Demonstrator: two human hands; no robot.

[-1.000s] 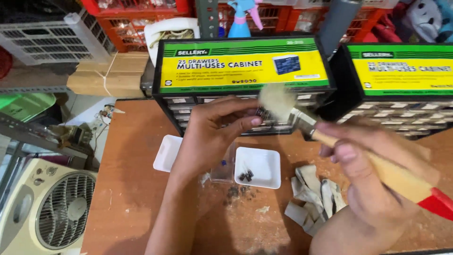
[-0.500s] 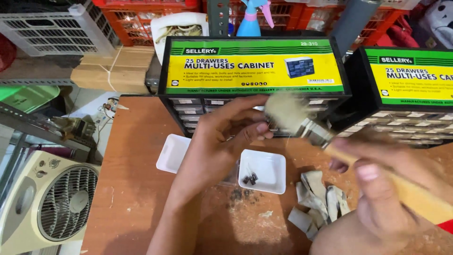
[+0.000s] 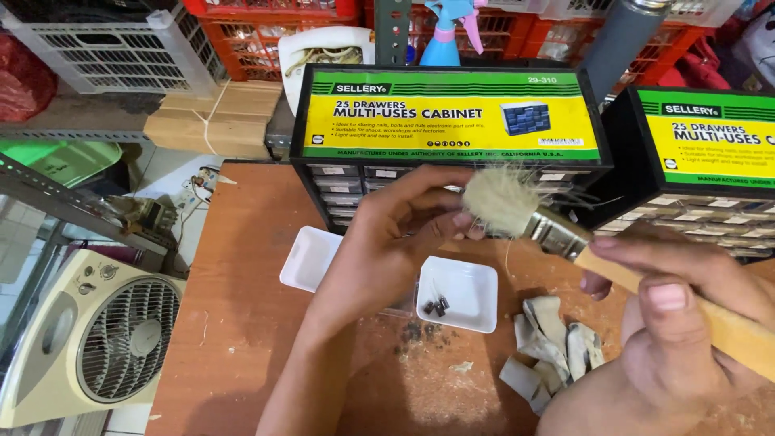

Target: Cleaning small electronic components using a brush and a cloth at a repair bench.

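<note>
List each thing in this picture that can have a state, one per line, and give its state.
Left hand: raised, fingertips at the bristles.
Right hand: closed on the handle.
Paintbrush: held, bristles splayed.
Small white tray: holds a few dark bits.
Second white tray: looks bare.
Drawer cabinet: drawers shut.

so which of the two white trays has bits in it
The square white plastic tray right of the left hand holds small dark parts; the other white tray, on its left, shows nothing inside.

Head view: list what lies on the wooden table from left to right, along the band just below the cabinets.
Empty white tray → left hand → white tray with small dark parts → pile of crumpled pale scraps → right hand gripping the paintbrush handle.
</note>
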